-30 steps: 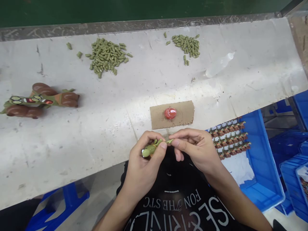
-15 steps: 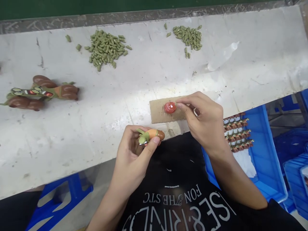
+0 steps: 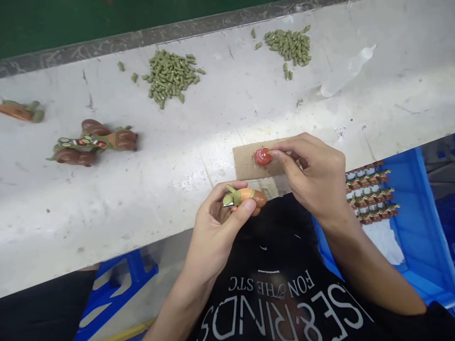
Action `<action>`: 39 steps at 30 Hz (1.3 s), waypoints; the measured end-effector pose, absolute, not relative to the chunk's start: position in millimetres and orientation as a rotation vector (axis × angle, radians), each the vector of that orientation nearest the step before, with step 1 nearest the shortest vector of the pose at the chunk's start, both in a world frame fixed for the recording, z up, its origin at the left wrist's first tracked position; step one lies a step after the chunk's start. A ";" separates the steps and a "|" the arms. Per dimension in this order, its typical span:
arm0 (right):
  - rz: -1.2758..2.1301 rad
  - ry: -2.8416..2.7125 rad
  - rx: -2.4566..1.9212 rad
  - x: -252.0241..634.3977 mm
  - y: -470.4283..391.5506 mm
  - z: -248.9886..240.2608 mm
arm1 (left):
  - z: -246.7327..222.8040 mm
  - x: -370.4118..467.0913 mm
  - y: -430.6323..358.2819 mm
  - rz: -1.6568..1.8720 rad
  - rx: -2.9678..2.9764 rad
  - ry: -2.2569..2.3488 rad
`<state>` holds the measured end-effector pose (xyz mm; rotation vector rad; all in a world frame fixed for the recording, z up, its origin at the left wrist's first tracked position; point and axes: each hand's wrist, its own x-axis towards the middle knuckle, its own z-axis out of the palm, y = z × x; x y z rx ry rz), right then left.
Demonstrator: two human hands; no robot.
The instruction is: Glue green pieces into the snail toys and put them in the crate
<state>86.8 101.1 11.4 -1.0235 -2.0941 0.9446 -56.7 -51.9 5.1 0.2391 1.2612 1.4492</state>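
1. The black shirt (image 3: 284, 293) below both hands carries white lettering, seen upside down from here; "FON", "HE STC" and part of a larger line, "SE&RIND", can be made out, the rest running out of view.
2. The left hand (image 3: 216, 227) is curled shut around a small toy piece (image 3: 245, 196), orange-brown with a green end, pinched between thumb and fingers at the near edge of the tabletop (image 3: 177, 156).
3. The right hand (image 3: 313, 175) has its fingers drawn together, the tips touching a red blob (image 3: 263, 156) on a strip of cardboard (image 3: 245, 163); I cannot tell whether a small part is pinched there.
4. The cardboard lies on the tabletop just beyond the left hand and partly under the right.
5. Far beyond the hands sit two heaps of small green pieces, one (image 3: 172, 76) beyond the left hand, the other (image 3: 289, 45) beyond the right, with a clear bottle (image 3: 346, 73) lying beside the latter.
6. Well off to the left of the left hand lie painted brown-and-green toy figures (image 3: 92, 142), and another (image 3: 21, 111) further out.
7. To the right of the right hand, below the tabletop, a blue bin (image 3: 415, 227) holds rows of small brown toy parts (image 3: 371, 196).
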 end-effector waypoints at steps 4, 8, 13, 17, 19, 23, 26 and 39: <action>1.254 -1.655 -1.102 83.4 83.3 16.9 | 5.3 -55.2 -43.1 1.541 0.195 1.164; 1.671 -1.295 -1.108 84.1 64.9 17.6 | 2.5 -53.6 -35.6 1.609 0.149 1.081; 1.772 -1.128 -1.158 86.1 56.7 16.0 | 1.0 -49.3 -33.0 1.625 0.221 1.117; 1.766 -1.123 -1.175 86.7 56.6 15.3 | 1.2 -45.4 -33.3 1.594 0.281 1.184; 1.737 -1.146 -1.172 87.8 56.1 14.9 | 0.4 -43.3 -33.6 1.589 0.291 1.182; 1.658 -1.230 -1.162 89.8 54.5 15.0 | -3.4 -39.5 -34.4 1.595 0.278 1.181; 1.608 -1.295 -1.159 89.1 54.1 16.5 | -6.3 -38.0 -35.0 1.593 0.279 1.167; 1.518 -1.404 -1.169 87.6 54.0 15.1 | -6.8 -36.4 -34.6 1.577 0.324 1.154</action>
